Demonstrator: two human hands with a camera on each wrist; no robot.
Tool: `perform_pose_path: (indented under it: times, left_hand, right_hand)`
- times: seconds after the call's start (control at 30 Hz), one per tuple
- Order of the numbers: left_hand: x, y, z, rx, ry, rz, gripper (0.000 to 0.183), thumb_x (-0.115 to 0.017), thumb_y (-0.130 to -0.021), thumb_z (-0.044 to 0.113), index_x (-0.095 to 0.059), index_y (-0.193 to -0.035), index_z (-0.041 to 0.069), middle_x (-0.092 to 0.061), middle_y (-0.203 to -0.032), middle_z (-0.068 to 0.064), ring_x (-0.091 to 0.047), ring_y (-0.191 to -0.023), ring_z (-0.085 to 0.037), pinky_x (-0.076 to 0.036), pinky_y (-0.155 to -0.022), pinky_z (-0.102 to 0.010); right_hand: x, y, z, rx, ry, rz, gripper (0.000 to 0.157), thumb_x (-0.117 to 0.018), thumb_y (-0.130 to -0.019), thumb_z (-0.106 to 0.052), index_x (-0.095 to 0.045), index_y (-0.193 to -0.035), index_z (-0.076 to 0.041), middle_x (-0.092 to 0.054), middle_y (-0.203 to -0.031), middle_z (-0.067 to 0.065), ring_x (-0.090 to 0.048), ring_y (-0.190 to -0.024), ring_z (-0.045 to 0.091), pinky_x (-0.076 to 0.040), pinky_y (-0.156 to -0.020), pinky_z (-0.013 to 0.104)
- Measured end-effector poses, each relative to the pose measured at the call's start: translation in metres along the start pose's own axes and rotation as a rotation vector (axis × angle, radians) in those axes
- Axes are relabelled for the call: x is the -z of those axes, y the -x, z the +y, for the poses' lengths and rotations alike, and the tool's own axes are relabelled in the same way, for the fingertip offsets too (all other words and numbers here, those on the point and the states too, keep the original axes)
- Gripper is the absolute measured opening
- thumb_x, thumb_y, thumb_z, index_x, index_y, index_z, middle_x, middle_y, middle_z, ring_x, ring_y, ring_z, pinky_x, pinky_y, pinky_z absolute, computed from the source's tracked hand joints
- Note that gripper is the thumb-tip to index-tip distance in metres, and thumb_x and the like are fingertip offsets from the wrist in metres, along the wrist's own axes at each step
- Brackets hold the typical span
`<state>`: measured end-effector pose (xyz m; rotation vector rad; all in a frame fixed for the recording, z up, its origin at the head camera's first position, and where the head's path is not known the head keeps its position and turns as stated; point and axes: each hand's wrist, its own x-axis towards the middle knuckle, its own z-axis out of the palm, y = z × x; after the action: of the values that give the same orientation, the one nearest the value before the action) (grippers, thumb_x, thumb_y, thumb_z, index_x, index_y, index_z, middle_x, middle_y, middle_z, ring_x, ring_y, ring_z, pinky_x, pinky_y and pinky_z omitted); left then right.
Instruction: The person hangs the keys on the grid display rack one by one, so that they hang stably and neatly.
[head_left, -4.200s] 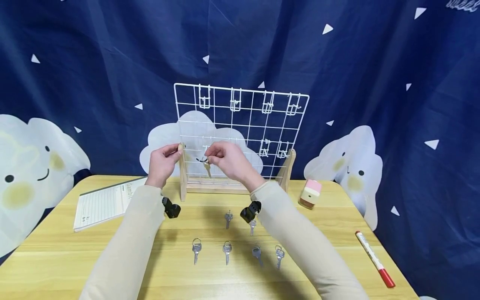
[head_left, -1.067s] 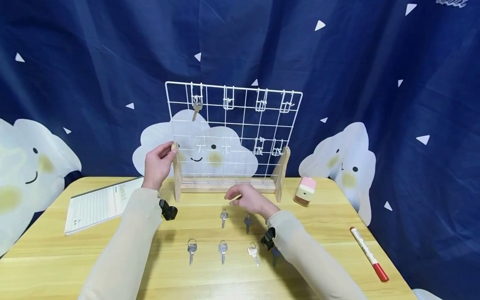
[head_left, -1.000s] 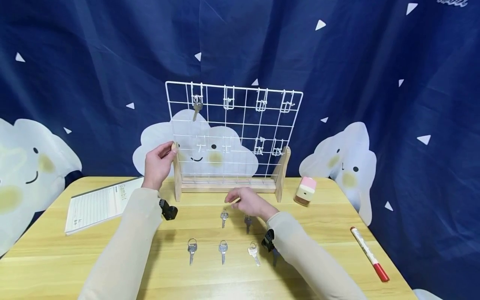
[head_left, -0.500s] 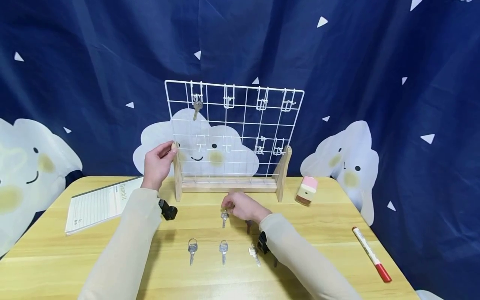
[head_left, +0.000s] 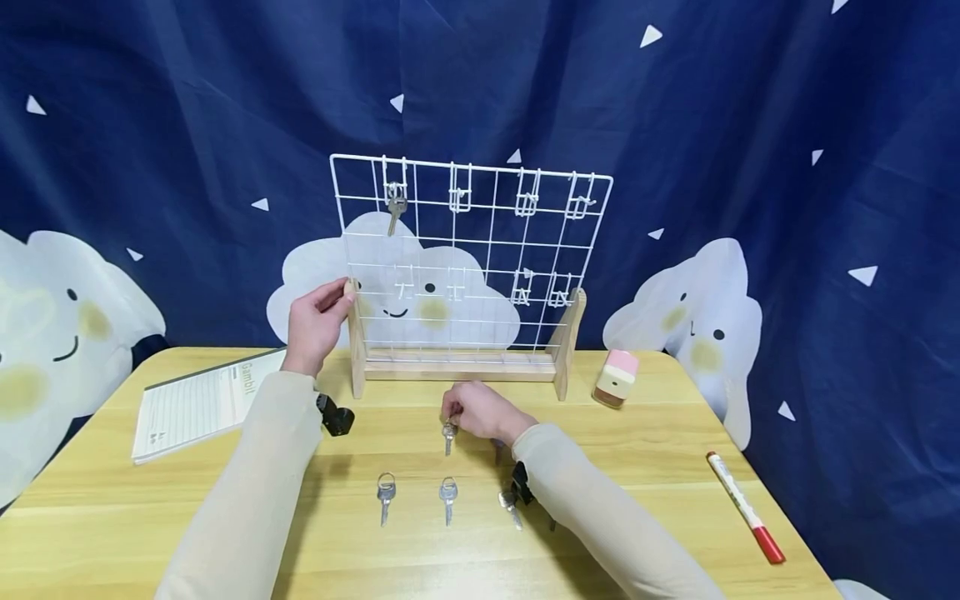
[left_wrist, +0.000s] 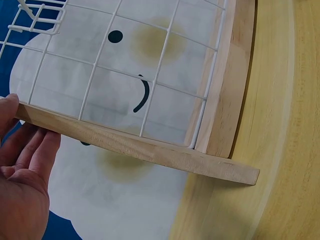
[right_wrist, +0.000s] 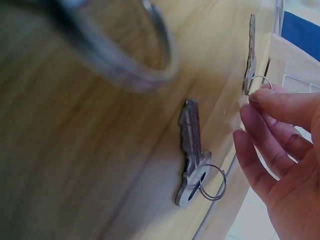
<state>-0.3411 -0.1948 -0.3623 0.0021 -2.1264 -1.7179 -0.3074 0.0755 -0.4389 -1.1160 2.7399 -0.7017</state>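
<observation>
My right hand is low over the table, with thumb and index finger pinching the ring of a silver key. In the right wrist view that key lies along the wood, and the other fingers stay loosely bent. My left hand grips the top of the left wooden upright of a white wire grid rack. Up close in the left wrist view, the thumb is on one side of the upright and fingers on the other. One key hangs from the top left hook.
More ringed keys lie in front, including a left key, a middle key and a key partly beside my right wrist camera. Bare hooks line the rack. Around it are a notepad, a pink-topped block and a red marker.
Earlier my right hand carried a key before the grid; that key now hangs top left. The hand came down to the table and closed on another key's ring. My left hand stayed on the upright.
</observation>
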Motion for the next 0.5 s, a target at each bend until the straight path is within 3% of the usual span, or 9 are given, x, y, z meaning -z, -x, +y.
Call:
perform_pose_path:
  times: [0.2,0.37,0.5]
  left_hand:
    - [0.002,0.001,-0.002,-0.005,-0.008,0.001,0.041,-0.062,-0.099,0.019,-0.058,-0.136,0.002,-0.060,-0.131,-0.015,-0.057,-0.119,-0.023,-0.048,-0.098,-0.032]
    - [0.001,0.000,-0.003,-0.007,-0.004,0.002,0.041,-0.062,-0.099,0.019,-0.058,-0.136,0.002,-0.060,-0.131,-0.015,-0.057,-0.119,-0.022,-0.049,-0.097,-0.031]
    - [0.001,0.000,-0.001,-0.009,-0.001,0.003,0.041,-0.062,-0.099,0.018,-0.058,-0.136,0.002,-0.060,-0.131,-0.016,-0.057,-0.119,-0.023,-0.049,-0.097,-0.031]
  right_hand:
    - [0.005,0.006,-0.003,-0.032,-0.100,-0.010,0.017,-0.069,-0.084,0.008,-0.069,-0.081,-0.009,-0.067,-0.081,-0.004,-0.062,-0.079,0.010,-0.052,-0.077,0.021]
    - [0.013,0.012,-0.008,-0.062,-0.256,0.018,0.012,-0.069,-0.087,0.005,-0.069,-0.084,-0.007,-0.067,-0.079,-0.002,-0.061,-0.075,0.009,-0.053,-0.073,0.024]
    - [0.019,0.015,-0.010,-0.086,-0.314,0.036,0.009,-0.070,-0.087,0.003,-0.070,-0.086,-0.006,-0.065,-0.078,-0.004,-0.060,-0.073,0.008,-0.052,-0.070,0.024]
